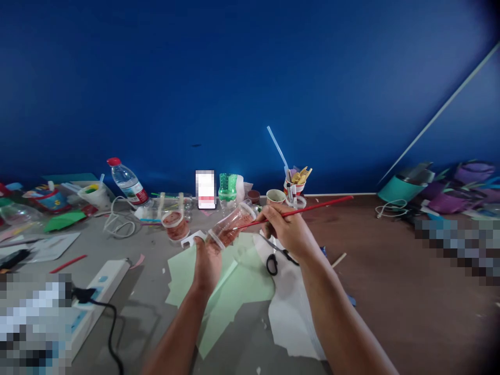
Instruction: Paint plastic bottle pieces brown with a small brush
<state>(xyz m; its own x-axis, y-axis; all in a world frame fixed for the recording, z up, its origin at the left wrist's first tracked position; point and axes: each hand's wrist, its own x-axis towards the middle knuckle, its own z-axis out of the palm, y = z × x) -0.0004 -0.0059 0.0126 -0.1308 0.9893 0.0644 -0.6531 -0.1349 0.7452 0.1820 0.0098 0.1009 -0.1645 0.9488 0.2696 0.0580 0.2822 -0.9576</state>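
Note:
My left hand (pixel 207 263) is closed around the lower end of a clear plastic cup (pixel 231 225), which tilts up to the right above the table. Reddish-brown paint smears its wall near the rim by my fingers. Between the fingers of my right hand (pixel 283 226) runs a long thin red paintbrush (pixel 316 206). Its tip end reaches the cup's side; the bristles are not clear to see. Below lie green paper sheets (pixel 250 281), white paper (pixel 291 323) and scissors (pixel 272 263) with black handles. Left of the cup stands another brown-painted clear cup (pixel 175 226).
A phone (pixel 205 190), green bottle piece (pixel 228 187), paper cup (pixel 276 197) and a cup of wooden sticks (pixel 296 185) line the blue wall. A water bottle (pixel 128 183) leans at left. A power strip (pixel 101 289) with a black cord lies front left; teal pot (pixel 404 185) right.

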